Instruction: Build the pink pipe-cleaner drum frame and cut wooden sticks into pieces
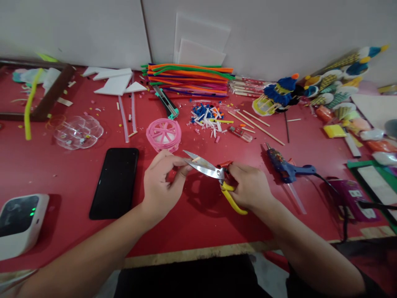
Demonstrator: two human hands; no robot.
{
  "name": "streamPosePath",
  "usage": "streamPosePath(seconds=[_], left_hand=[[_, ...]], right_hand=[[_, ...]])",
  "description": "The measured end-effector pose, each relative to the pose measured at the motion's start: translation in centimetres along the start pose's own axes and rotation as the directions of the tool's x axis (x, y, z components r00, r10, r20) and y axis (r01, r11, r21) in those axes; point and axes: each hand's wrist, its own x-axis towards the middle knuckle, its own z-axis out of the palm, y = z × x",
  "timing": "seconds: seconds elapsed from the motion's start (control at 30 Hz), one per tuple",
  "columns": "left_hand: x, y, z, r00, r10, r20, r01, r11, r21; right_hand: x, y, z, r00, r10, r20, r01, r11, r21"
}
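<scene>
My right hand (249,184) is wrapped round the yellow and red handles of a pair of scissors (204,169), whose blades are parted and point left. Between the blades shows a short pale stick (196,159). My left hand (163,180) pinches that stick at its left end, thumb and forefinger close to the blade tips. The part of the stick inside the fingers is hidden. Just behind the left hand lies a pink wheel-shaped piece (163,134) with spokes.
Ahead are a pile of small cut bits (207,116), loose sticks (260,126), a cutter knife (166,101) and bundled pipe cleaners (189,80). A glue gun (283,165) with its cord lies right, near a purple box (350,198). A black phone (114,182) lies left.
</scene>
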Motion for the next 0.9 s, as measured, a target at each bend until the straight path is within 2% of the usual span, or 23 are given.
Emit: streamPosePath(seconds=[0.17, 0.3, 0.37, 0.57, 0.9], left_hand=[[-0.22, -0.09, 0.3, 1.0, -0.008, -0.002, 0.008, 1.0, -0.009], [-0.48, -0.34, 0.66, 0.999, -0.023, -0.025, 0.02, 0.994, -0.103], [-0.55, -0.38, 0.66, 0.999, -0.025, -0.031, 0.021, 0.993, -0.12], [-0.38, -0.05, 0.14, 0.999, -0.03, -0.017, 0.03, 1.0, 0.003], [-0.22, -0.12, 0.04, 1.0, -0.024, -0.009, 0.024, 1.0, 0.003]], right_hand=[[0.04, 0.05, -0.22, 0.997, -0.002, 0.08, 0.002, 1.0, 0.0], [0.04, 0.16, -0.15, 0.996, -0.014, 0.087, 0.011, 0.999, 0.031], [0.04, 0.19, -0.03, 0.997, -0.016, 0.071, 0.013, 0.999, 0.039], [0.23, 0.31, 0.38, 0.999, -0.037, -0.038, 0.037, 0.999, 0.019], [0.16, 0.46, 0.63, 0.995, -0.027, -0.094, 0.034, 0.997, 0.076]])
